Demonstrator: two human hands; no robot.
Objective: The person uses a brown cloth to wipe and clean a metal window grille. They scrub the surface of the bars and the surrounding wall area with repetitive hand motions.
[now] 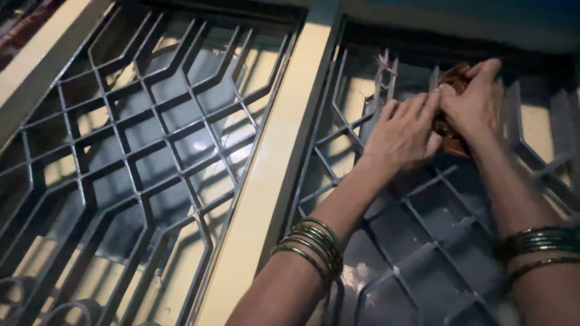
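From the head camera: both hands are up at the right-hand window grille (423, 217), near its top edge. The left hand (403, 134) lies flat, fingers spread, released, pressing the reddish-brown object (454, 81) against the bars. The right hand (477, 102) curls over that object, grasping it. It looks like fixing it to the grille; steady fingertip work comes next. Green bangles (314, 244) ring the left wrist.
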